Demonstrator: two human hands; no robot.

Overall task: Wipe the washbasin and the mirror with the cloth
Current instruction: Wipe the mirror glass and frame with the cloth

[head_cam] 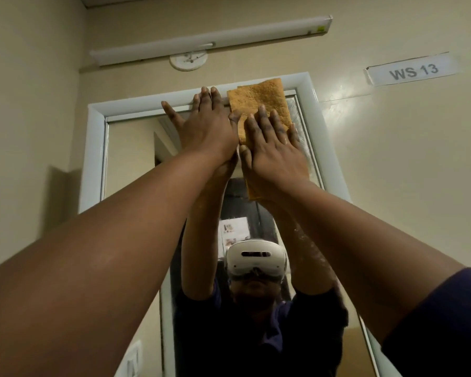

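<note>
At the top of the white-framed wall mirror (136, 148), head view: my right hand (272, 148) lies flat, fingers straight, pressing the orange textured cloth (261, 100) onto the glass w/ its upper edge over the frame. My left hand (204, 126) is spread flat, fingertips on the frame, holding nothing. Best to keep even palm pressure & wipe down in overlapping strokes. Washbasin isn't in view

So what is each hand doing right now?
Left hand: open, flat against the mirror's top.
Right hand: open, pressing the cloth on the mirror.
</note>
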